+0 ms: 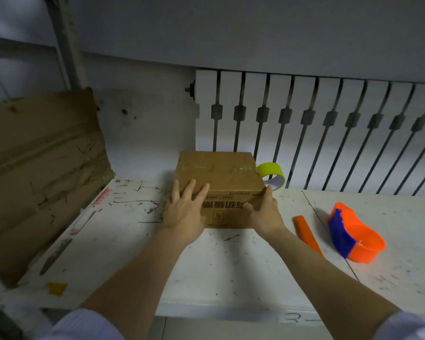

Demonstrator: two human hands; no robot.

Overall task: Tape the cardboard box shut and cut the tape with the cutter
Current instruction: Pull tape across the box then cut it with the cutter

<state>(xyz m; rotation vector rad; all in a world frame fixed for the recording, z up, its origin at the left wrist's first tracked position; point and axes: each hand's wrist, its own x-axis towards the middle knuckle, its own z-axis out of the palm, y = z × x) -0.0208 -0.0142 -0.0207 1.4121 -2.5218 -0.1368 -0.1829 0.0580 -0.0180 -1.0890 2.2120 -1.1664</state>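
1. Left hand (185,209) laid flat on the near-left corner of the cardboard box (219,179), fingers spread over the top edge, palm against the front face; open, pressing rather than gripping.
2. Right hand (264,212) cupped around the near-right corner of the same box, thumb on the front face, fingers along the right side; loosely curled, holding the box.
3. Box sitting closed near the back edge of the white table (231,266), printed front face turned toward the wearer, lettering upside down.
4. Strip of clear tape (214,167) across the top of the box from left to right, wrinkled near the right end.
5. Yellow-green tape roll (271,171) just behind the box's right rear corner, touching or nearly touching; cannot tell which.
6. Orange cutter (307,234) lying flat on the table to the right of the right wrist, apart from the box.
7. Orange and blue tape dispenser (353,238) further right, on its side, well apart from the box.
8. Worn sheet of cardboard (39,173) leaning against the wall at left; white slatted panel (329,119) behind the table at right.
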